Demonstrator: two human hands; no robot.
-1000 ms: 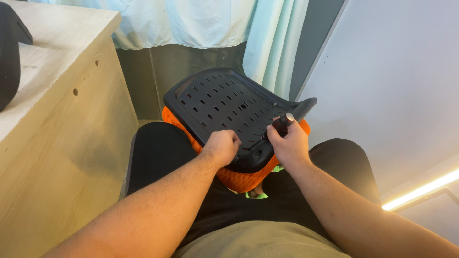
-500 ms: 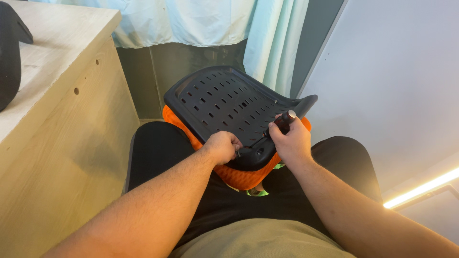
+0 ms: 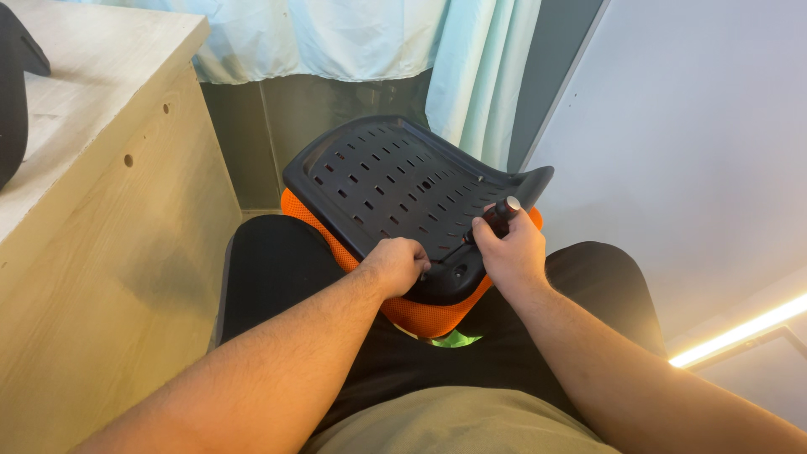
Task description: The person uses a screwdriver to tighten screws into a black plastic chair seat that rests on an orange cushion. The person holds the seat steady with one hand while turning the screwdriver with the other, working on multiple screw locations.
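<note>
Black slotted plastic seat shell [image 3: 395, 181] over orange mesh cushion [image 3: 437, 315], on lap; left hand [image 3: 397, 265] fisted at near edge, right hand [image 3: 508, 248] closed around black-handled screwdriver [image 3: 503, 210]; wooden desk [image 3: 92, 244] close left.

Place: a small assembly or workshop corner, indoors; which kind exactly cannot be told.
Furniture: a bare plywood bench [image 3: 92, 219] with drilled holes in its side stands at the left.
Walls: pale curtains [image 3: 378, 42] hang at the back, above a grey-green wall; a plain white panel [image 3: 698, 143] closes the right.
Light: a lit strip [image 3: 740, 329] runs along the panel's lower edge.
Work: a slotted black chair part [image 3: 378, 181] on an orange cushion lies on the person's lap.
</note>
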